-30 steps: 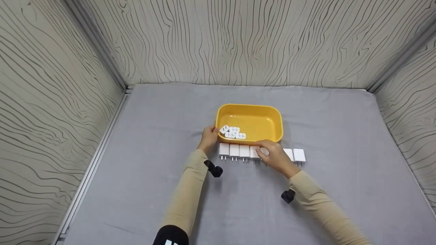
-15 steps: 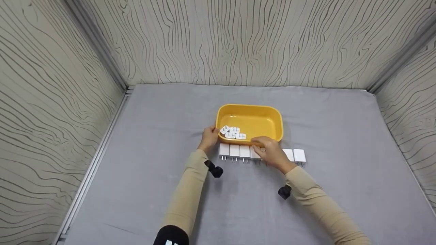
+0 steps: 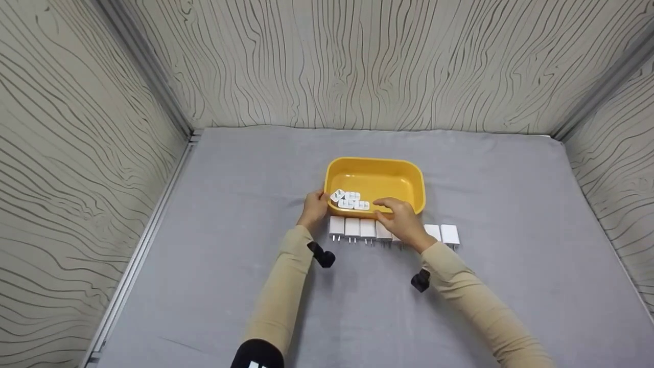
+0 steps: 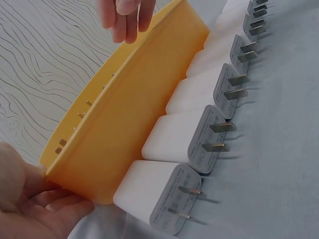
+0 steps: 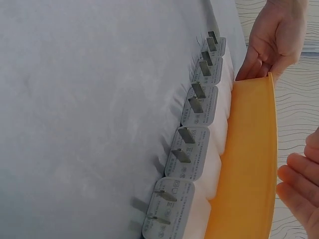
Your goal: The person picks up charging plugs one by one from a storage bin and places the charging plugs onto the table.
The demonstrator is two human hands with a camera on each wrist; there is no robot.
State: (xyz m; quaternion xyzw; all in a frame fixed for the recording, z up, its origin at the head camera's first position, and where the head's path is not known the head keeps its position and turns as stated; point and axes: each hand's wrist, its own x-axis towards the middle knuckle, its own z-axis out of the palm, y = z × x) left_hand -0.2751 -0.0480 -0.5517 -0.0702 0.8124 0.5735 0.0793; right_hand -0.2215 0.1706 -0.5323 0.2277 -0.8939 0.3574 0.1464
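A yellow plastic box (image 3: 375,179) stands on the cloth with several white plug-in chargers (image 3: 353,199) inside, prongs up, at its front left. My left hand (image 3: 312,208) grips the box's left end, thumb at the rim and fingers curled underneath in the left wrist view. My right hand (image 3: 404,221) is over the front rim, fingers loosely bent above the inside; nothing shows between them in the right wrist view (image 5: 301,181). Along the box's front wall lies a row of white chargers (image 4: 174,137), prongs pointing away from it. Part of that row is hidden under my right hand.
Grey cloth (image 3: 245,168) covers the table. Wood-patterned panels (image 3: 327,61) rise at the back and both sides, with a metal rail (image 3: 138,245) along the left edge. Black wrist cameras (image 3: 322,255) sit on both forearms.
My right hand has moved slightly left and forward, from above the charger row to over the box's inside. My left hand and the box have stayed in place.
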